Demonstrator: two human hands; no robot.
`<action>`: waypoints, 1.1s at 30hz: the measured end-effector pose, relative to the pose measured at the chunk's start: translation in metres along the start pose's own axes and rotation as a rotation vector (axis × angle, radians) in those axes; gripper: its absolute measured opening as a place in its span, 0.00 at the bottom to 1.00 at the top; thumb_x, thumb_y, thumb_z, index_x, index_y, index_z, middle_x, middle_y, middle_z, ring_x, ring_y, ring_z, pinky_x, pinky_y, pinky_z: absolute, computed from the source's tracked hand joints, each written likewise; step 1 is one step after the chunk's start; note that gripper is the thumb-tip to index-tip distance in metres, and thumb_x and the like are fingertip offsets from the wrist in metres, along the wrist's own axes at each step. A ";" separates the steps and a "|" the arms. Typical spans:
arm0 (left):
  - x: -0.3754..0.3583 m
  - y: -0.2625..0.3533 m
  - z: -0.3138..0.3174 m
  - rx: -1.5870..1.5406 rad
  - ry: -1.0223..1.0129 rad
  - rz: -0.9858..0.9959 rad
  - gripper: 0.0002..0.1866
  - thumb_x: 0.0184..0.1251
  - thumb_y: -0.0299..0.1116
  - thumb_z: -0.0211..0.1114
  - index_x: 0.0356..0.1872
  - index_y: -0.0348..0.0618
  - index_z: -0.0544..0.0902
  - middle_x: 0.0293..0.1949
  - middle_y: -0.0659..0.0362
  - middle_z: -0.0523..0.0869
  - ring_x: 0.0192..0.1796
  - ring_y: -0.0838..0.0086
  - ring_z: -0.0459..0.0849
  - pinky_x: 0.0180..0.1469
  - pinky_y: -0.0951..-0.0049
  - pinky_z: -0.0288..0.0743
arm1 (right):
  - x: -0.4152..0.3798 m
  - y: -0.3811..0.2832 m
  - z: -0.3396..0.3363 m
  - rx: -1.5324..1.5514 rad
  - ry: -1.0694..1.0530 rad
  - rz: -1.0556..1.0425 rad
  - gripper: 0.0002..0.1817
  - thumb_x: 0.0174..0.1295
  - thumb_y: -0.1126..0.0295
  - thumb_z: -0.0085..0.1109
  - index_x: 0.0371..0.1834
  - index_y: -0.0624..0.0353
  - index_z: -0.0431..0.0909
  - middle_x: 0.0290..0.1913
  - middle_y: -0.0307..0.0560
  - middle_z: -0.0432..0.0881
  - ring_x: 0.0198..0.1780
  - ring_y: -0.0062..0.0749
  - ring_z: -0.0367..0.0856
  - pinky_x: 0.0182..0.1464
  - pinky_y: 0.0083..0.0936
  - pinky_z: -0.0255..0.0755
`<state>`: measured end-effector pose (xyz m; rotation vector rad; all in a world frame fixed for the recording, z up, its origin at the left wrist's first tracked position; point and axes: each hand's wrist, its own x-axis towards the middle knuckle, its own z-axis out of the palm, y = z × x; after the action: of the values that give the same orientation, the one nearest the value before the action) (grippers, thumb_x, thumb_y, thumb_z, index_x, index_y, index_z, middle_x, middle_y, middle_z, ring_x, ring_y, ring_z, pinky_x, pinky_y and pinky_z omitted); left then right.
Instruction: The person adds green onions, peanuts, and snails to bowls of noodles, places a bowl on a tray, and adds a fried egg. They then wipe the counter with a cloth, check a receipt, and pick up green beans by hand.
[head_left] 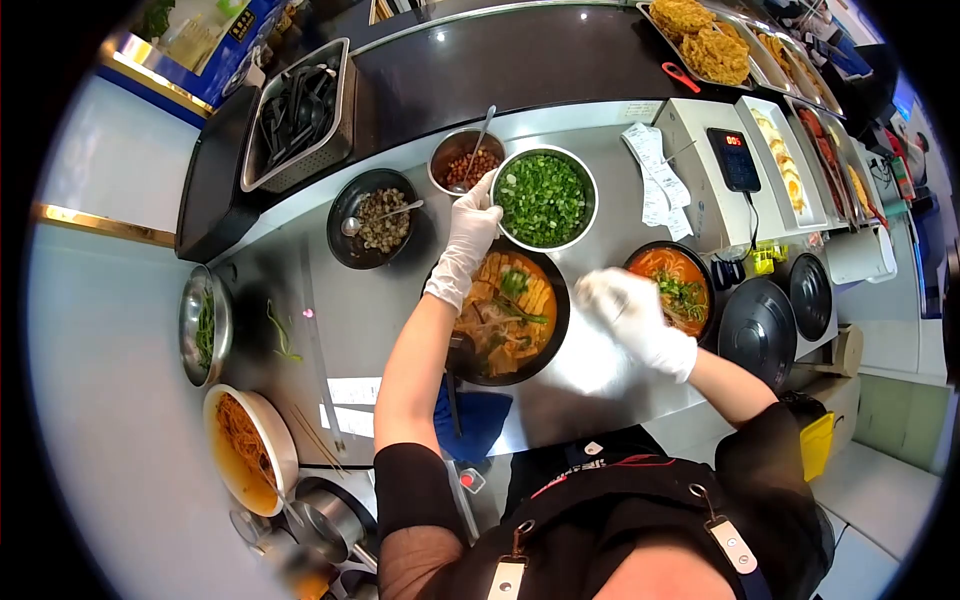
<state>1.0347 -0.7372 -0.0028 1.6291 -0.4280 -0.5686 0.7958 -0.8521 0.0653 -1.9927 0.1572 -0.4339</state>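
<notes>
My left hand (474, 212), in a white glove, grips the near-left rim of a metal bowl full of chopped green onions (541, 198). Just below it on the counter stands a black bowl of noodle soup (545, 352) with a green clump of onions on top. My right hand (630, 312), also gloved, is over the counter between that bowl and a second black bowl of red soup (668, 272), which has greens scattered on it. Motion blurs its fingers, so whether they hold anything does not show. A black ladle (458, 350) rests at the left edge of the nearer soup bowl.
Left of the onions are a metal bowl of peanuts (468, 160) and a black bowl of chopped topping (383, 222), both with spoons. Receipts (656, 180) lie at the back. Black lids (757, 330) are stacked right. A noodle basin (222, 450) stands front left.
</notes>
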 end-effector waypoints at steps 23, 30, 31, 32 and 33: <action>0.030 -0.024 0.075 -0.433 0.109 -0.225 0.26 0.61 0.21 0.60 0.64 0.37 0.71 0.33 0.58 0.83 0.24 0.77 0.80 0.25 0.79 0.76 | 0.181 0.093 -0.050 -0.151 0.689 0.106 0.32 0.57 0.61 0.68 0.58 0.72 0.67 0.32 0.40 0.75 0.31 0.24 0.73 0.35 0.23 0.71; 0.031 -0.017 0.008 -0.501 0.752 -0.433 0.15 0.68 0.31 0.60 0.49 0.30 0.71 0.40 0.50 0.81 0.33 0.65 0.85 0.30 0.72 0.83 | 0.301 0.103 0.063 0.622 -0.061 0.754 0.14 0.62 0.65 0.64 0.44 0.62 0.76 0.21 0.33 0.71 0.16 0.15 0.64 0.16 0.13 0.58; 0.034 -0.022 -0.006 -0.488 0.666 -0.367 0.16 0.66 0.28 0.61 0.51 0.31 0.70 0.40 0.51 0.81 0.35 0.66 0.85 0.30 0.72 0.83 | 0.302 0.109 0.073 0.593 -0.047 0.714 0.10 0.63 0.64 0.62 0.39 0.61 0.79 0.20 0.31 0.70 0.17 0.15 0.64 0.18 0.14 0.59; 0.036 -0.019 -0.012 -0.457 0.656 -0.346 0.17 0.64 0.25 0.60 0.53 0.33 0.70 0.40 0.52 0.81 0.35 0.67 0.85 0.29 0.73 0.83 | 0.303 0.105 0.078 0.405 -0.073 0.616 0.10 0.62 0.64 0.61 0.36 0.60 0.80 0.21 0.35 0.73 0.18 0.20 0.68 0.21 0.18 0.63; 0.038 -0.017 -0.015 -0.427 0.644 -0.328 0.19 0.61 0.21 0.60 0.54 0.35 0.71 0.41 0.53 0.81 0.35 0.69 0.85 0.29 0.74 0.82 | 0.302 0.102 0.083 0.217 -0.095 0.519 0.09 0.61 0.64 0.60 0.33 0.59 0.81 0.21 0.38 0.76 0.19 0.25 0.72 0.23 0.23 0.68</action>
<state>1.0735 -0.7446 -0.0230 1.3731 0.4189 -0.3150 1.1146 -0.9180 0.0125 -1.6751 0.5293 -0.0192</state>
